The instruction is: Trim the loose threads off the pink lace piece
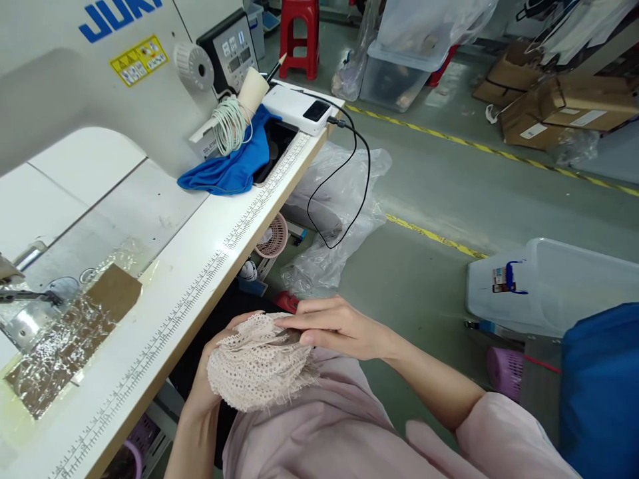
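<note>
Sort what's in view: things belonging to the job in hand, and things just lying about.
Job in hand:
lace, held by the left hand and right hand
sewing machine, probably, beside the person

Apparently just lying about:
blue cloth
coiled cord
red stool
cardboard boxes

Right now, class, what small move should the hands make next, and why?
Probably, the right hand should gently separate one layer of the lace: that hand is at its edge, the left hand holds it, and the layers lie bunched together.
</note>
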Action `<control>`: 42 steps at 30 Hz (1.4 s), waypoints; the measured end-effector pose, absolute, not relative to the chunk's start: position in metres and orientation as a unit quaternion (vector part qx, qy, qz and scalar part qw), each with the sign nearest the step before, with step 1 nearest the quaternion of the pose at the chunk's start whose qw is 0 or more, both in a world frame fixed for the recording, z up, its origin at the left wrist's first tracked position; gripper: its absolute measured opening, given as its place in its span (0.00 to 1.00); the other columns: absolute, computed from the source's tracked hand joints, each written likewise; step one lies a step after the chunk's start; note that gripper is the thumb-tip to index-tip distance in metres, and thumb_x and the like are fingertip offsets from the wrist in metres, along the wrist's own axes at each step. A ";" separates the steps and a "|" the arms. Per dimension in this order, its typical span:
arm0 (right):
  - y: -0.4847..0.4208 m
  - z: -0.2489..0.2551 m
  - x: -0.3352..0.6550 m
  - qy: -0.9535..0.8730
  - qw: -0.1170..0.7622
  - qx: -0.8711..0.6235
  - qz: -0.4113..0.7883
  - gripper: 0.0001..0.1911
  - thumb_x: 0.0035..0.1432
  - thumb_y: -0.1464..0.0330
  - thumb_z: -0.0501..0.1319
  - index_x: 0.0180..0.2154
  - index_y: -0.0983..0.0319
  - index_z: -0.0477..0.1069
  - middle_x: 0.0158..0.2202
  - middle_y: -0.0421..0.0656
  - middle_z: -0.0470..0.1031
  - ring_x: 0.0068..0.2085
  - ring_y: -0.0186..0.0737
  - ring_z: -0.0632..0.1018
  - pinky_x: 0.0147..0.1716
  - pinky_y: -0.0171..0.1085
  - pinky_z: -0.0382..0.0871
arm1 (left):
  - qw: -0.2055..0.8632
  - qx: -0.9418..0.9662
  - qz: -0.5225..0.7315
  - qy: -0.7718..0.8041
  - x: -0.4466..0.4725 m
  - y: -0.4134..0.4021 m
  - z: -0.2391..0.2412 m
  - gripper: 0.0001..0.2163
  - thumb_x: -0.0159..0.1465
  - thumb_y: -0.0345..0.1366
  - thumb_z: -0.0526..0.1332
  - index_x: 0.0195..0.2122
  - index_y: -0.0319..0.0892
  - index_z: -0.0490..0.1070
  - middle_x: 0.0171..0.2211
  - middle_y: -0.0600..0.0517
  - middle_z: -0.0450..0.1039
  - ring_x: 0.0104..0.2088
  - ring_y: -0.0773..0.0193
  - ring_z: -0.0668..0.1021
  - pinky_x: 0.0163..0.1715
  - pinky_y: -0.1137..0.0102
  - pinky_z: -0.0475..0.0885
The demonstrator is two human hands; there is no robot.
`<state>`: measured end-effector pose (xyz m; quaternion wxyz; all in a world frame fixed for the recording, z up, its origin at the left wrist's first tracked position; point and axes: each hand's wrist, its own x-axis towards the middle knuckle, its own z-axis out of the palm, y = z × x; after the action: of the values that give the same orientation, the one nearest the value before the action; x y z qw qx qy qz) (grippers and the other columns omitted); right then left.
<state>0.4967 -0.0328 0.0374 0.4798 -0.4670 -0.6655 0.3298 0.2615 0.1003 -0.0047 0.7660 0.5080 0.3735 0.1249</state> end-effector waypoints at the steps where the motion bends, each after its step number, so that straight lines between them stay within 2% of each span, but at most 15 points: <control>1: -0.033 0.037 0.496 -0.667 0.475 -0.471 0.329 0.24 0.71 0.59 0.45 0.56 0.67 0.68 0.32 0.42 0.67 0.31 0.31 0.67 0.31 0.32 0.62 | 0.766 0.511 0.124 0.370 0.261 0.100 -0.004 0.10 0.52 0.40 0.68 0.33 0.41 0.79 0.50 0.41 0.75 0.52 0.43 0.75 0.51 0.54 0.72; 6: -0.034 0.034 0.492 -0.631 0.519 -0.477 0.325 0.20 0.71 0.62 0.48 0.54 0.65 0.70 0.29 0.39 0.65 0.28 0.29 0.65 0.29 0.31 0.61 | 0.760 0.528 0.164 0.343 0.261 0.096 0.001 0.05 0.53 0.36 0.69 0.28 0.41 0.78 0.51 0.44 0.75 0.52 0.47 0.75 0.51 0.57 0.72; 9: -0.036 0.037 0.491 -0.598 0.545 -0.492 0.321 0.19 0.70 0.62 0.50 0.56 0.63 0.68 0.30 0.39 0.66 0.30 0.30 0.67 0.31 0.31 0.63 | 0.758 0.533 0.193 0.323 0.263 0.094 0.006 0.03 0.54 0.35 0.68 0.26 0.44 0.78 0.50 0.48 0.75 0.51 0.51 0.76 0.50 0.62 0.73; 13: -0.041 0.043 0.494 -0.607 0.515 -0.514 0.321 0.20 0.70 0.62 0.51 0.59 0.62 0.64 0.34 0.41 0.70 0.32 0.31 0.69 0.33 0.31 0.64 | 0.757 0.544 0.204 0.300 0.264 0.096 0.010 0.01 0.54 0.33 0.68 0.27 0.45 0.79 0.50 0.49 0.76 0.51 0.53 0.76 0.49 0.65 0.73; 16: -0.044 0.043 0.496 -0.595 0.488 -0.547 0.329 0.16 0.69 0.61 0.52 0.53 0.61 0.66 0.37 0.42 0.74 0.31 0.30 0.70 0.31 0.30 0.63 | 0.741 0.581 0.192 0.276 0.263 0.098 0.011 0.04 0.58 0.31 0.65 0.30 0.45 0.80 0.52 0.47 0.74 0.51 0.53 0.76 0.50 0.65 0.72; 20: -0.045 0.037 0.498 -0.605 0.489 -0.545 0.312 0.13 0.69 0.61 0.52 0.47 0.62 0.67 0.35 0.41 0.74 0.27 0.28 0.68 0.27 0.29 0.61 | 0.712 0.627 0.176 0.263 0.261 0.099 0.012 0.05 0.59 0.31 0.64 0.31 0.46 0.80 0.54 0.47 0.72 0.52 0.53 0.75 0.51 0.63 0.72; 26: -0.049 0.029 0.496 -0.632 0.482 -0.535 0.286 0.12 0.68 0.62 0.54 0.45 0.63 0.68 0.31 0.40 0.73 0.25 0.28 0.68 0.27 0.29 0.60 | 0.710 0.626 0.193 0.260 0.259 0.101 0.013 0.05 0.60 0.32 0.63 0.31 0.47 0.80 0.54 0.47 0.73 0.53 0.51 0.75 0.50 0.61 0.72; 33: -0.049 0.027 0.491 -0.638 0.495 -0.534 0.250 0.10 0.67 0.64 0.56 0.46 0.62 0.68 0.31 0.39 0.73 0.26 0.29 0.69 0.27 0.29 0.60 | 0.732 0.599 0.228 0.231 0.256 0.101 0.009 0.09 0.62 0.31 0.61 0.38 0.51 0.79 0.54 0.50 0.73 0.55 0.53 0.74 0.52 0.61 0.71; 42: -0.052 0.030 0.495 -0.664 0.462 -0.550 0.207 0.09 0.68 0.64 0.54 0.47 0.62 0.66 0.33 0.40 0.75 0.29 0.29 0.72 0.27 0.30 0.60 | 0.727 0.594 0.233 0.251 0.251 0.101 0.009 0.07 0.59 0.33 0.65 0.36 0.53 0.80 0.53 0.49 0.74 0.55 0.49 0.73 0.51 0.58 0.72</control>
<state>0.4949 -0.0518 0.0300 0.4624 -0.5503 -0.6637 0.2072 0.2511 0.1013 0.0095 0.7273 0.5945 0.2514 0.2334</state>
